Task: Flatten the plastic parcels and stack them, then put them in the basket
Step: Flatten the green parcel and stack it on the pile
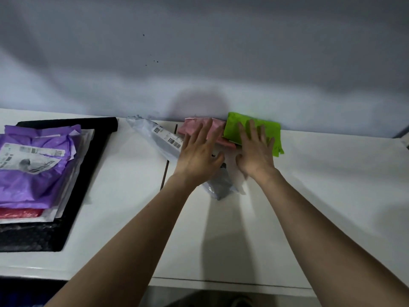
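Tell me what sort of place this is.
Probably a home or small-office sorting spot, not a warehouse: a plain white table against a bare wall, with a stack of flattened mailers topped by a purple parcel, and loose pink and green parcels.

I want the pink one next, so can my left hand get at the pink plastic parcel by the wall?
Probably yes. The left hand already hovers over the near edge of the pink plastic parcel, fingers straight, with nothing between them.
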`<state>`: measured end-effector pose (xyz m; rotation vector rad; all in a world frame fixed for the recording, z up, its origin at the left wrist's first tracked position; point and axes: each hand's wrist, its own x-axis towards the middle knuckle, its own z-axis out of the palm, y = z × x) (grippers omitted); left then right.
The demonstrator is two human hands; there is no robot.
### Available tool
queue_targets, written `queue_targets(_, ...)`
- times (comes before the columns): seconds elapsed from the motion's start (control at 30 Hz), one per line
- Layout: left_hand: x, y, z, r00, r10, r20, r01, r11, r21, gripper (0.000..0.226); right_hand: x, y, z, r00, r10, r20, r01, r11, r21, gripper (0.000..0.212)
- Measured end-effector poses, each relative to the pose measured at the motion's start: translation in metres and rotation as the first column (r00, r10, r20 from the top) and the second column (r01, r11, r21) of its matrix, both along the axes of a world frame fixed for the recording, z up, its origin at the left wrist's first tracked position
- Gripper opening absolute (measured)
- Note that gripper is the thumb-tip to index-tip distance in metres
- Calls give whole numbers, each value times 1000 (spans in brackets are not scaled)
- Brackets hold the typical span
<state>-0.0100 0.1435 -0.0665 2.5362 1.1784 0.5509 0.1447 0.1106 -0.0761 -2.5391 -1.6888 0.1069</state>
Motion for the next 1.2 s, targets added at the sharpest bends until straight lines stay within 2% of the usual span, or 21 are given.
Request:
queue_targets(0.1,5,-1,-4,1000,-10,-7,10,1000,-2,70,1,-3,-8,998,-65,20,65,998,-27,83)
queue_targets(0.2,2,-2,-5,1000,-3,14,3,1000,-11,70,2,-5,-8,986,-87,146,82,996,43,57)
queue_targets(0.27,-2,-2,-3,1000,6,-1,-6,1000,-21,69,2,-6,-3,981,-99,169,86,993,82,39)
queue_targets(0.33,-7,-2,1,1000,12,-12,-13,1000,-18,69,3,-9,6,979,-121,163,105,989,100,32)
queue_targets(0.4,-14,-2,7,1000,16,11,-16,1000,-17,69,3,-14,13,986,-110,122,101,992,77,31)
queue_targets(0.5,-27,-10,17,999,32,40,-32,999,-15,69,-1,-28,17,998,-57,19,59,996,-68,54)
queue_targets(0.57,-38,-18,19,998,54,36,-53,998,-19,68,-7,-39,17,996,-6,85,15,995,-103,58)
queue_targets(0.63,-47,-28,20,997,72,22,-71,997,-30,69,-14,-48,20,992,44,119,-33,995,-93,53)
queue_targets(0.7,-55,-41,23,998,69,2,-69,997,-41,71,-21,-56,27,996,50,71,-47,998,-37,44)
queue_targets(0.8,-64,-55,30,997,69,31,-67,996,-56,72,-30,-67,45,1000,18,-8,-17,991,133,30)
queue_targets(0.87,-68,-63,39,990,85,112,-76,994,-83,73,-38,-75,64,997,3,-79,20,960,278,27)
queue_targets(0.93,-71,-70,46,968,109,226,-72,983,-167,71,-45,-83,84,974,-1,-225,96,908,408,27)
queue_targets(1.0,-72,-78,53,922,173,347,-65,951,-301,67,-53,-89,97,883,27,-468,217,862,458,23)
queue_targets(1.03,-73,-82,57,888,220,405,-51,920,-389,65,-57,-92,101,799,66,-597,266,853,450,21)
queue_targets(1.1,-74,-90,66,782,325,532,58,812,-581,55,-66,-96,104,573,174,-801,315,855,411,25)
queue_targets(1.17,-78,-93,71,681,397,615,201,707,-678,37,-73,-101,102,387,220,-895,313,882,352,32)
queue_targets(1.2,-81,-92,72,658,408,633,248,676,-694,27,-75,-103,99,336,215,-917,296,900,320,33)
